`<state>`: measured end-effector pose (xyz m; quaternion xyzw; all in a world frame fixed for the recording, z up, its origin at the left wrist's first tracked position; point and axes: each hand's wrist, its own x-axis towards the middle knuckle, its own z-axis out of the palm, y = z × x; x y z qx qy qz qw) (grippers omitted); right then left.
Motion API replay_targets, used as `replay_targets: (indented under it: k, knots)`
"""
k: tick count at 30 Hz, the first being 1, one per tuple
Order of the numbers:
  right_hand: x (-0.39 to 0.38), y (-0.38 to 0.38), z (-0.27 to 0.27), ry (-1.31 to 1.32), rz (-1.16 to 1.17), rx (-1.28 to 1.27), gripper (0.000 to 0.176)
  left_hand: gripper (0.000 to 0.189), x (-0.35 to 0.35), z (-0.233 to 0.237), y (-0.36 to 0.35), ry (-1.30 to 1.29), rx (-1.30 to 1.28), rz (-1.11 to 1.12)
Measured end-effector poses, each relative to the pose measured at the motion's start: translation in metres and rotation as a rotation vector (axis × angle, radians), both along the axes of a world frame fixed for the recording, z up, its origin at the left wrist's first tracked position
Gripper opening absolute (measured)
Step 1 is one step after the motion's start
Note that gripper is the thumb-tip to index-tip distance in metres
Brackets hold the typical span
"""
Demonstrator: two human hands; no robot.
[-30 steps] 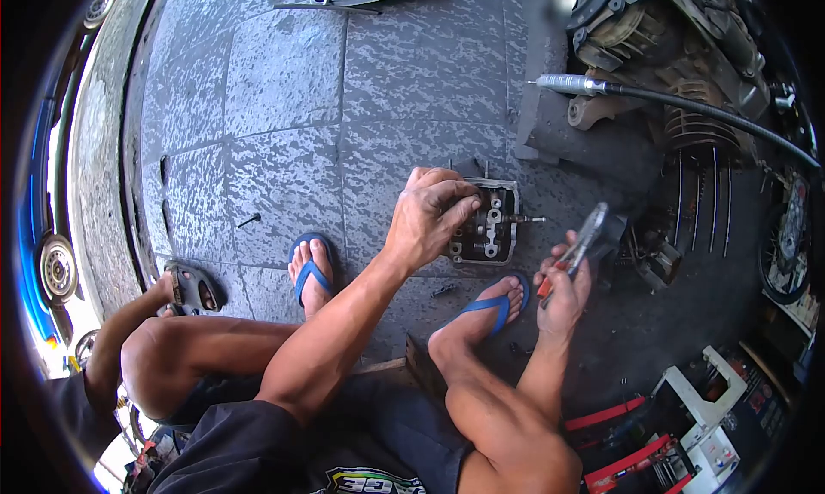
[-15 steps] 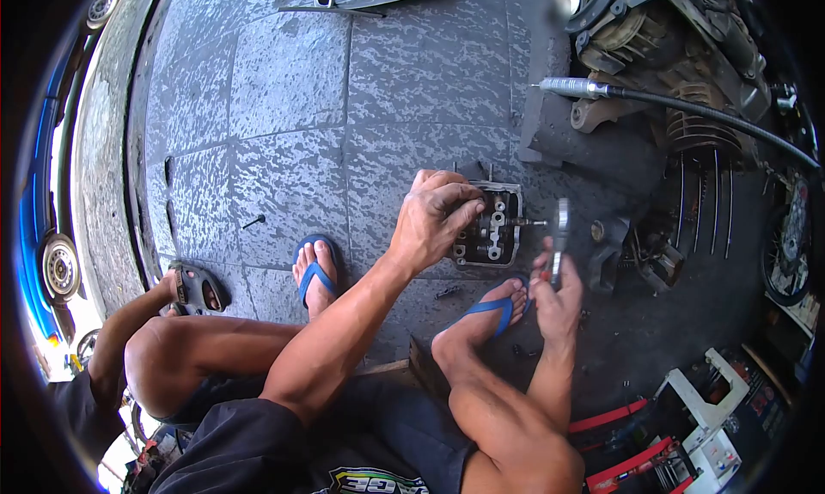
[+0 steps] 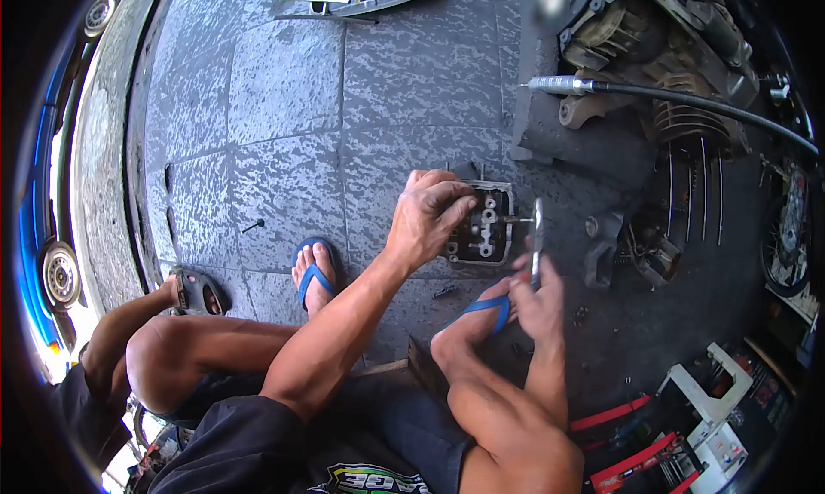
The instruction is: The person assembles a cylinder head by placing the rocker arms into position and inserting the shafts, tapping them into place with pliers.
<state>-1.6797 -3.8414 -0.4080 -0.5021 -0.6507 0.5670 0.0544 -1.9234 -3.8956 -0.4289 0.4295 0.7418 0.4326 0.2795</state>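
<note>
A metal engine part, like a cylinder head, stands on the tiled floor between the feet. My left hand grips its left side with bent fingers; the fingertips are partly hidden behind the hand. From its right side a thin metal rod sticks out. My right hand is closed around a metal tool, seemingly a wrench or hammer, held upright. The tool's upper end is at the rod's tip; whether they touch is unclear. Motion blurs my right hand.
A bolt lies on the floor at left. A flexible-shaft tool rests over a dark block at upper right, near engine parts. Red-handled tools are at lower right. Another person's foot is at left.
My right hand and its tool have moved left towards the rod. My left hand keeps its grip on the engine part. The whole view has shifted slightly.
</note>
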Motion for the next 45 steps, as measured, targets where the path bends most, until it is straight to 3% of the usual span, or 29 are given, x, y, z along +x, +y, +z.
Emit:
replay_targets:
  k: [1,4,6,8,10,14,15,18,20,22,23,24,26,28,29,30,32,34,36,37,38,40,41,42,44,45]
  knots:
    - [-0.012,-0.006,0.013,0.05,-0.172,-0.191,0.048,0.018,-0.001,0.001,-0.001,-0.021,-0.013,-0.002]
    - [-0.001,-0.002,0.002,0.15,-0.388,-0.146,0.052,0.017,0.0,0.001,-0.001,-0.029,-0.024,0.0]
    - [0.002,0.007,-0.002,0.385,-0.61,-0.222,0.058,0.017,0.001,0.001,-0.002,-0.019,-0.025,-0.002]
    - [-0.005,0.009,0.002,0.364,-0.724,-0.179,0.058,0.017,0.002,0.002,-0.003,-0.013,0.001,-0.002]
    - [-0.006,0.004,-0.003,0.404,-0.622,-0.188,0.058,0.017,0.003,0.003,-0.001,-0.031,-0.003,0.003]
    - [-0.013,-0.004,0.009,0.131,-0.131,-0.15,0.056,0.017,0.003,0.005,-0.001,-0.039,-0.043,0.03]
    - [-0.006,0.0,0.006,0.126,-0.149,-0.254,0.058,0.017,0.003,0.004,-0.001,-0.037,-0.046,0.03]
    - [-0.005,0.007,-0.004,0.472,-0.604,-0.226,0.056,0.018,0.004,0.001,-0.001,-0.007,-0.035,0.02]
    - [-0.002,0.013,-0.003,0.449,-0.7,-0.156,0.061,0.018,0.004,0.002,-0.001,0.011,-0.018,0.015]
    - [-0.007,0.003,-0.002,0.246,-0.547,-0.073,0.047,0.018,0.003,0.003,-0.002,0.016,-0.025,0.011]
    - [-0.003,0.0,0.002,0.031,-0.083,0.089,0.028,0.018,0.004,0.003,0.0,0.018,-0.03,0.012]
    - [-0.011,-0.006,0.007,0.028,-0.027,0.112,0.013,0.018,0.004,0.003,0.0,0.021,-0.022,0.006]
    - [-0.004,-0.002,0.009,-0.041,-0.12,-0.053,0.028,0.019,0.003,0.005,0.0,-0.01,-0.045,0.002]
    - [-0.007,0.003,0.002,0.308,-0.522,-0.123,0.047,0.018,0.003,0.003,0.001,-0.002,-0.035,0.01]
    - [-0.008,0.009,0.005,0.384,-0.664,-0.184,0.059,0.018,0.003,0.003,-0.001,0.003,-0.041,0.005]
    - [-0.008,0.009,0.004,0.373,-0.784,-0.173,0.057,0.018,0.003,0.004,-0.001,0.008,-0.044,-0.004]
    - [-0.016,-0.004,0.0,0.321,-0.722,-0.124,0.054,0.018,0.005,0.006,0.001,-0.007,-0.051,0.009]
    - [-0.016,-0.018,0.005,-0.09,0.022,0.105,0.044,0.018,0.006,0.005,0.002,-0.02,-0.059,0.023]
    - [-0.022,-0.018,0.013,0.109,-0.25,-0.037,0.016,0.018,0.005,0.003,0.0,-0.022,-0.048,0.006]
    - [-0.015,-0.016,-0.001,0.209,-0.374,-0.061,0.025,0.019,0.007,0.004,0.001,-0.027,-0.055,0.024]
    - [-0.012,-0.009,-0.005,0.32,-0.553,-0.145,0.059,0.019,0.007,0.004,0.001,-0.024,-0.054,0.034]
    - [-0.013,0.0,-0.001,0.412,-0.904,-0.146,0.061,0.019,0.005,0.004,0.0,0.014,-0.032,-0.001]
    - [-0.026,-0.004,0.011,0.36,-0.973,-0.144,0.061,0.018,0.005,0.005,0.0,0.006,-0.035,-0.008]
    - [-0.015,-0.013,-0.01,0.32,-0.733,-0.095,0.057,0.018,0.006,0.005,0.001,0.006,-0.031,-0.017]
    - [-0.018,-0.023,0.005,-0.047,-0.019,0.157,0.023,0.018,0.007,0.005,0.001,0.015,-0.047,0.016]
    - [-0.016,-0.026,-0.002,0.086,-0.216,-0.01,0.012,0.018,0.006,0.004,0.0,0.003,-0.046,0.0]
